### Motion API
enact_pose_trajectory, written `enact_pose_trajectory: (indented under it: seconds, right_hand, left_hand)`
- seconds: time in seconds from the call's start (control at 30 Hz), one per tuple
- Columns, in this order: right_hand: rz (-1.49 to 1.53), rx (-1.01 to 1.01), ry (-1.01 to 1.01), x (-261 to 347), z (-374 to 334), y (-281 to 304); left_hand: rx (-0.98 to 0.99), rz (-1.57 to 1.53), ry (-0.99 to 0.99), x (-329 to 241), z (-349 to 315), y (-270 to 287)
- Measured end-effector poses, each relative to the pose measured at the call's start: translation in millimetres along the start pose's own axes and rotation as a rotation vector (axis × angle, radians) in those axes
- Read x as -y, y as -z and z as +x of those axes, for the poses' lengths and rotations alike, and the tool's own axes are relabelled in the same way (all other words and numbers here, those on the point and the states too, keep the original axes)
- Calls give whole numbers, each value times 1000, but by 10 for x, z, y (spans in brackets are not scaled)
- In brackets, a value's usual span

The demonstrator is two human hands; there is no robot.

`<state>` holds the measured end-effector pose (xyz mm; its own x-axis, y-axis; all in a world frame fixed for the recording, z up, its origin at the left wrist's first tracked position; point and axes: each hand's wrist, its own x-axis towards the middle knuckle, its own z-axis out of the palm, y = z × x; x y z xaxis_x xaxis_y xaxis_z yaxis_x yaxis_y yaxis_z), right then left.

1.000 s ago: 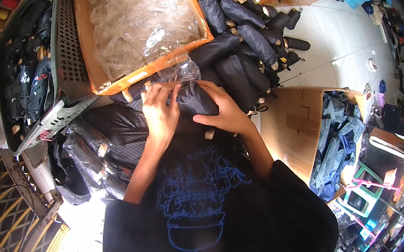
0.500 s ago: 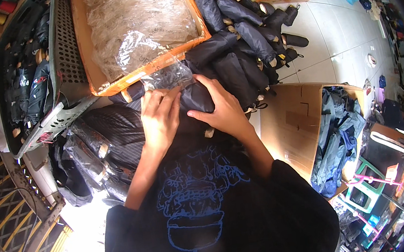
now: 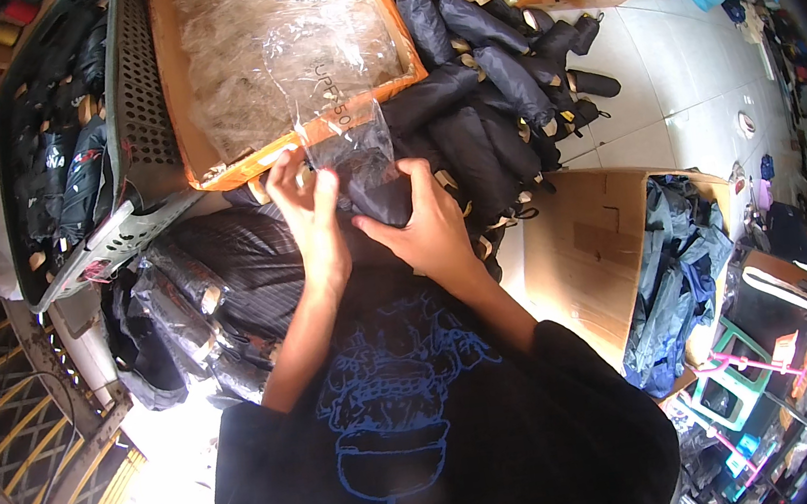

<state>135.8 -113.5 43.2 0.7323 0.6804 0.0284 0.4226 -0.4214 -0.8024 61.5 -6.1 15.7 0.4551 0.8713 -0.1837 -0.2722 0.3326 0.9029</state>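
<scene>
A black folded umbrella (image 3: pixel 380 200) in a fabric sleeve lies between my hands, its far end inside a clear plastic bag (image 3: pixel 355 142). My right hand (image 3: pixel 432 223) is closed round the umbrella, thumb on the near side and fingers on the right. At the bag's left edge is my left hand (image 3: pixel 312 218), its thumb against the plastic and its other fingers curled; part of its grip is hidden. The bag stretches away from me over the rim of an orange-edged box (image 3: pixel 256 159).
Clear plastic bags (image 3: pixel 234 61) fill the box. Black sleeved umbrellas (image 3: pixel 479 132) are heaped to its right. A green crate (image 3: pixel 140 113) of umbrellas stands left. Wrapped umbrellas (image 3: pixel 186 324) lie near left. A cardboard box (image 3: pixel 581 260) with blue fabric stands right.
The plastic bag now extends farther over the box and the umbrella's end shows through it. My left hand's fingers have spread from their pinch, and the umbrella has shifted slightly left.
</scene>
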Motion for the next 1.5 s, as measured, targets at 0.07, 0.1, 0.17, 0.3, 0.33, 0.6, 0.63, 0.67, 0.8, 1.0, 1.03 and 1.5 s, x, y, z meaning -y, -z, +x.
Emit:
enact_pose_trajectory:
  seconds: [0.07,0.1,0.17,0.3,0.33,0.6,0.63,0.67,0.8,1.0,1.03,1.5]
  right_hand:
    - [-48,-24,74,28,-3,-49]
    - [-60,-6,49,48,-3,-67]
    - [43,3,3,49,8,-101]
    - [245,119,-12,34,-3,-70]
    - [301,210,-22,-12,-11,-45]
    - [569,510,-279,-215,-131,52]
    - [531,464,-274,-210,-147,29]
    - [530,403,-228,-194,-156,-6]
    - [626,352,-149,-196,-127,-33]
    - [1054,564,-271,-118,-85,153]
    - [934,715,-435,-173,-91,205]
    - [1046,627,-218,-41,9,99]
  left_hand:
    - [194,-349,285,0,151,42]
    - [226,-356,391,-87,134,14]
    - [212,-187,335,-90,92,-48]
    - [47,-208,306,-84,88,-57]
    - [-1,-259,319,-88,108,-40]
    - [30,-165,236,-54,-37,-97]
    - [31,-171,255,-60,-84,-116]
    - [42,-143,279,-57,-135,-116]
    - [53,-90,311,-74,-267,-109]
    - [-74,-219,273,-177,-129,-35]
    - [-67,-244,219,-195,-119,-39]
    - [397,-287,182,-416,51,80]
